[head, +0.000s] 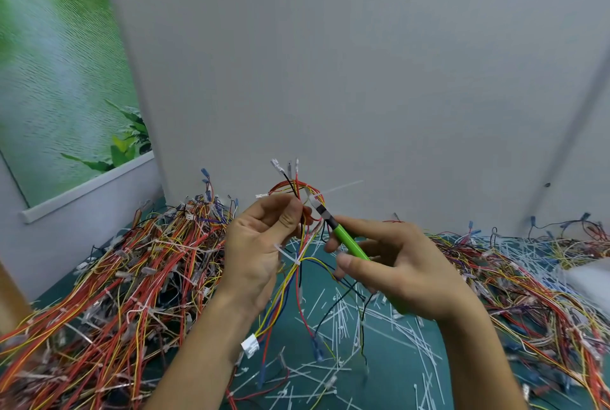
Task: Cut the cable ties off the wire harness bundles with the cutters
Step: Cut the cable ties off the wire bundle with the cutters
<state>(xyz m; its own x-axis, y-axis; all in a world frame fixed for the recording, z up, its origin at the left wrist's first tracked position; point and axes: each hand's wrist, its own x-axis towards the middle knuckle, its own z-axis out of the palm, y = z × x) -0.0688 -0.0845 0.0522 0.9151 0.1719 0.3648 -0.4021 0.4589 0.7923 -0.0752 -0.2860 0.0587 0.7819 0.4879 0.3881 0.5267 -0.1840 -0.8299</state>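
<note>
My left hand pinches a wire harness bundle of red, yellow, black and blue wires and holds it up above the table. A white cable tie wraps its top loop, with its tail sticking out to the right. A second white tie binds the wires just below my left hand. My right hand grips the green-handled cutters. Their black and silver tip touches the upper tie. A white connector hangs at the bundle's lower end.
A large heap of tied harnesses covers the left of the green mat. Another heap lies to the right. Several cut white ties litter the mat between my arms. A grey wall stands close behind.
</note>
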